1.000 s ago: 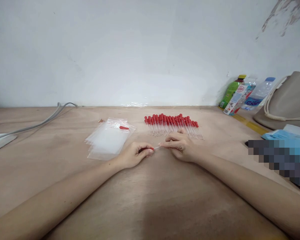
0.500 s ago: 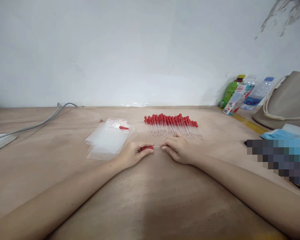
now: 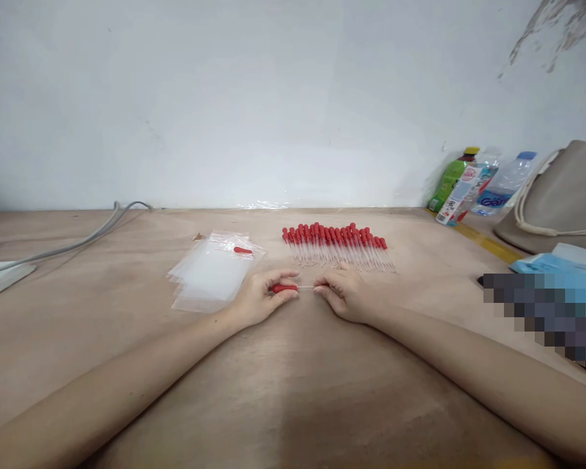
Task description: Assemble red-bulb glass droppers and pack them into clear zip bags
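A dropper [image 3: 285, 288] with a red rubber bulb and a thin clear tube lies level between my two hands, just above or on the table. My left hand [image 3: 264, 296] has its thumb along the bulb, with the index finger raised off it; the other fingers are partly hidden. The clear tube's far end is pinched by my right hand [image 3: 346, 292], and its tip is hidden in the fingers. Beyond my right hand lies a row of red-bulbed droppers [image 3: 336, 241]. Left of my hands, clear plastic zip bags [image 3: 209, 273] are stacked, with a loose red bulb [image 3: 243, 250] on top.
Bottles [image 3: 452, 179] and a carton [image 3: 461, 195] stand by the wall at right, near a beige bag [image 3: 561, 195]. A blue packet [image 3: 551, 270] and a pixelated dark object [image 3: 542, 312] lie in front. Grey cables [image 3: 78, 244] cross the left side.
My left index finger has lifted from the red bulb, leaving more of it showing. My right hand has shifted very slightly left. The dropper row and bags stay put.
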The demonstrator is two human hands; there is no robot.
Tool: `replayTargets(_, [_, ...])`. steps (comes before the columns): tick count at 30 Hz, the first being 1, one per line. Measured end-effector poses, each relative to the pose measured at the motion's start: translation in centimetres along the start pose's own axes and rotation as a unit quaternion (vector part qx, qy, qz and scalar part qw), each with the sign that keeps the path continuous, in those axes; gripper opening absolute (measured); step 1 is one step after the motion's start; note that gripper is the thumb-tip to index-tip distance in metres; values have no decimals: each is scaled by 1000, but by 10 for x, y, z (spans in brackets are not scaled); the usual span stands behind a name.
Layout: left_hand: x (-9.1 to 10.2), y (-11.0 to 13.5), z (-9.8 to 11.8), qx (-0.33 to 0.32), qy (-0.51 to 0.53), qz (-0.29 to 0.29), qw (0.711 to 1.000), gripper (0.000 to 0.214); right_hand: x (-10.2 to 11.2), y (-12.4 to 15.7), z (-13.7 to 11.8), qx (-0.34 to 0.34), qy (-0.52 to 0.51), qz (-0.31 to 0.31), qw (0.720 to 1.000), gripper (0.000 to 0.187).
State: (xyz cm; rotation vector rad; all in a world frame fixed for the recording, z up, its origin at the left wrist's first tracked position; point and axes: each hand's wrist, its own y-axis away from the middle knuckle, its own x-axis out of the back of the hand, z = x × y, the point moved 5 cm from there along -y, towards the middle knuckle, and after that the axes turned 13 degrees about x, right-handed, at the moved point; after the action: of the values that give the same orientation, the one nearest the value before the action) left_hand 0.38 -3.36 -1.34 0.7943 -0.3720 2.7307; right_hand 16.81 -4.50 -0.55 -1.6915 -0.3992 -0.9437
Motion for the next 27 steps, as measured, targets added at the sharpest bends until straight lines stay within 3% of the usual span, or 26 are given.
replayTargets(15, [-2,2,2,0,-10,-32,999,41,-13,-8,-1,-20,12,-76,997,24])
replayTargets(19, [1,1,3,-15,-22,1,1000,38,-8,-14,-5,-21,31,-106,994,25])
replayTargets(23, [0,0,0,-18,-26,-7,999,38,3,-20,-7,-12,69,-160,985,19])
replayTargets(27, [2,1,-2,-3,-76,17,997,41,22,-16,17,-83,49,-177,980,15])
